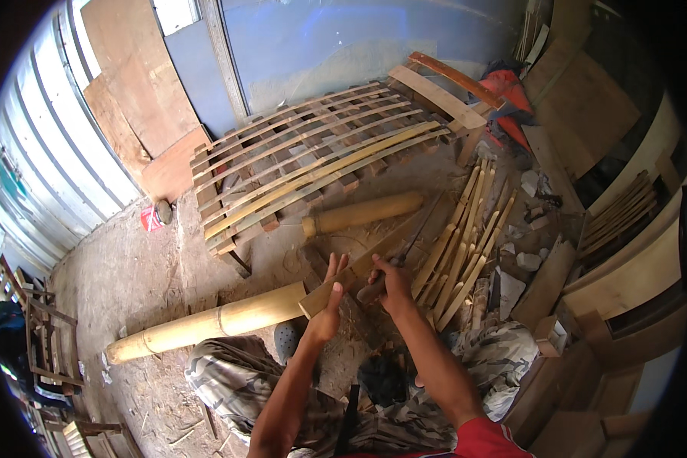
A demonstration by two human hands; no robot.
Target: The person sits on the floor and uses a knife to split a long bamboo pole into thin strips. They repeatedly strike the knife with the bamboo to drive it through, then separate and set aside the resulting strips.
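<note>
In front of my knees, a flat tan slat [359, 269], wood or split bamboo, slants up to the right. My left hand [327, 309] holds it near its lower end, thumb on the near face and fingers reaching past the far edge. My right hand [393, 284] is closed around the dark handle of a long knife [414, 243]. Its thin dark blade points away and to the right, close alongside the slat. A thick bamboo pole [214, 322] lies on the ground to the left, its right end near my left hand.
Beyond my hands lies another bamboo length [366, 214], before a low slatted frame [313, 164]. Thin split strips [462, 244] are heaped at the right, beside broken rubble [528, 262]. A red can [156, 217] stands at the left. Boards [626, 282] crowd the right side.
</note>
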